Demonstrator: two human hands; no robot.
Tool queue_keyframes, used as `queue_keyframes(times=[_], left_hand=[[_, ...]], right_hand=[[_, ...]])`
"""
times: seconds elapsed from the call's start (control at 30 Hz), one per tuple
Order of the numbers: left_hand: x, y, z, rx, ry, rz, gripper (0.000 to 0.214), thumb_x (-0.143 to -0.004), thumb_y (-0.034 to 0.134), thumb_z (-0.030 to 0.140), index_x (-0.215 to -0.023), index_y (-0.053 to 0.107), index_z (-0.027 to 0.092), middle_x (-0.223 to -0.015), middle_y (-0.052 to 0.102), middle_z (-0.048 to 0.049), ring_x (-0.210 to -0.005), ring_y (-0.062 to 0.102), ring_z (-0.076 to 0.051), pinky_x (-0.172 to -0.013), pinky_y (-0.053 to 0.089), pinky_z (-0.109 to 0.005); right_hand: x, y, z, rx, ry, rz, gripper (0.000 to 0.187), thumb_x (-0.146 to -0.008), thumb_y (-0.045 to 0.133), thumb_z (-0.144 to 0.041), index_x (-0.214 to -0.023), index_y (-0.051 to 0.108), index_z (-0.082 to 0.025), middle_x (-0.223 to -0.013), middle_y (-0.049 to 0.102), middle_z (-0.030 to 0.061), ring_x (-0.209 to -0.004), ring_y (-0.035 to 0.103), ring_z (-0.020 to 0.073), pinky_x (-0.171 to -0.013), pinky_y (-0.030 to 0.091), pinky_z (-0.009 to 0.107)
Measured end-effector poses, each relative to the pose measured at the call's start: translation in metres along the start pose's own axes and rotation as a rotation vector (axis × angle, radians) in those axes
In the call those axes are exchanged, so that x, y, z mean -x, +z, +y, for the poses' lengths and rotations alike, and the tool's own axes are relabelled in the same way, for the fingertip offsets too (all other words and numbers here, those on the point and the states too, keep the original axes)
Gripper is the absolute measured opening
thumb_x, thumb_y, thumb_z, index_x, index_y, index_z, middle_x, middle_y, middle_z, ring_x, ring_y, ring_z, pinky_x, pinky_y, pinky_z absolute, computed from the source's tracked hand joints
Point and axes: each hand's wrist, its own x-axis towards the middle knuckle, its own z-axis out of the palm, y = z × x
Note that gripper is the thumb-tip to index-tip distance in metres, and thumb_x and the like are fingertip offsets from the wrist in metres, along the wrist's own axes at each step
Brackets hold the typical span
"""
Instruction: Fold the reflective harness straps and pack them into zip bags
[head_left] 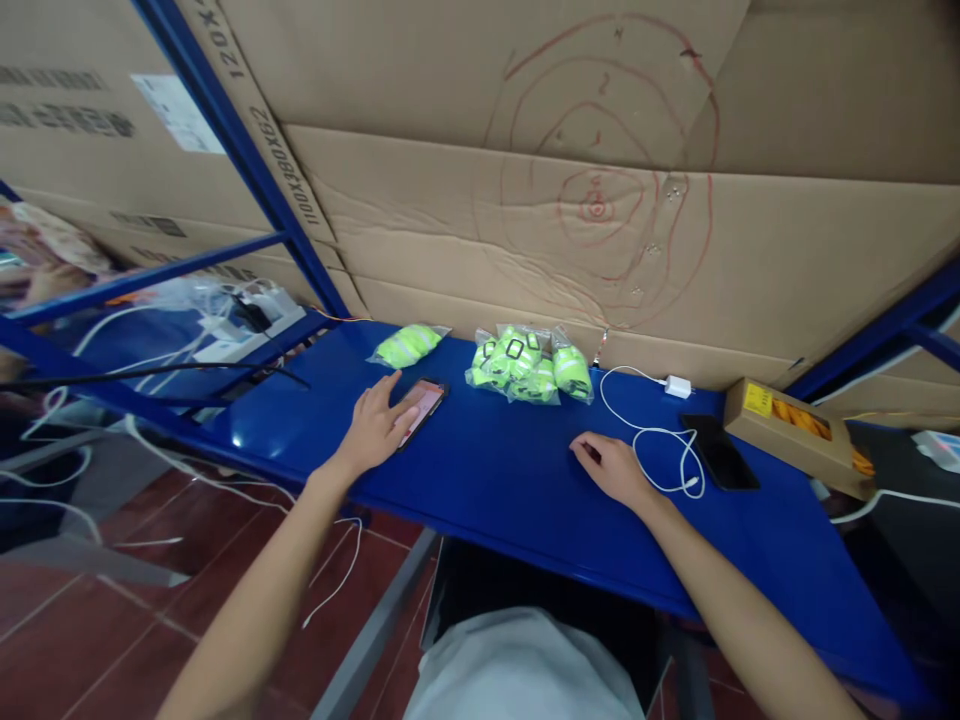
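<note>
My left hand (373, 425) lies over the near-left side of a phone (425, 407) with a lit screen, its thumb on the screen and its fingers stretched out. On the blue table, my right hand (611, 466) rests with its fingers curled in; nothing shows in it. A white charging cable (637, 430) lies just beyond the right hand. Past the phone is a clear bag of neon-yellow reflective material (407, 346). Several similar bagged yellow bundles (516, 362), some with black buckles, are heaped in the middle near the cardboard wall.
Right of the cable lie a white charger plug (677, 387), a dark phone (720, 452) and an open cardboard box (787, 425) with orange contents. A cardboard wall (450, 220) with red drawn rings bounds the blue table (517, 480). Power strips (251, 325) and loose cables are at left.
</note>
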Motion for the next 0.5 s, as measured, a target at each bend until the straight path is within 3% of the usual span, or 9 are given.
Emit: queue_keyframes(times=[0.1, 0.2, 0.37, 0.5], left_hand=[[-0.012, 0.003, 0.003, -0.003, -0.065, -0.031, 0.053, -0.103, 0.036, 0.05, -0.122, 0.075, 0.021, -0.163, 0.042, -0.0157, -0.154, 0.031, -0.042, -0.122, 0.023, -0.068], [-0.028, 0.003, 0.021, 0.022, -0.045, 0.04, 0.055, -0.104, 0.034, 0.051, -0.122, 0.075, 0.02, -0.159, 0.046, -0.018, -0.153, 0.032, -0.041, -0.124, 0.02, -0.068], [-0.059, 0.021, 0.089, 0.167, 0.07, 0.141, 0.059, -0.105, 0.033, 0.052, -0.152, 0.05, 0.02, -0.158, 0.047, -0.016, -0.148, 0.043, -0.032, -0.122, 0.034, -0.05], [-0.092, 0.051, 0.138, 0.325, 0.017, 0.226, 0.082, -0.097, 0.052, 0.062, -0.161, 0.032, 0.015, -0.165, 0.031, -0.0242, -0.154, 0.032, -0.038, -0.119, 0.036, -0.054]], right_hand=[[0.0, 0.0, 0.0, 0.008, 0.004, -0.004, 0.027, -0.101, 0.05, -0.039, -0.1, 0.073, -0.025, -0.087, 0.076, 0.0021, -0.076, 0.07, 0.0194, -0.07, 0.044, 0.03], [-0.001, 0.001, 0.001, 0.013, 0.009, 0.0, 0.027, -0.101, 0.05, -0.04, -0.1, 0.073, -0.026, -0.087, 0.076, 0.0013, -0.076, 0.07, 0.0184, -0.07, 0.044, 0.029], [-0.002, 0.002, 0.001, 0.018, 0.012, 0.005, 0.028, -0.102, 0.049, -0.041, -0.1, 0.073, -0.026, -0.084, 0.075, 0.0005, -0.075, 0.07, 0.0174, -0.068, 0.045, 0.027], [-0.003, 0.002, 0.002, 0.025, -0.001, 0.0, 0.026, -0.102, 0.05, -0.039, -0.1, 0.073, -0.026, -0.083, 0.074, 0.0006, -0.074, 0.069, 0.0175, -0.069, 0.046, 0.028]])
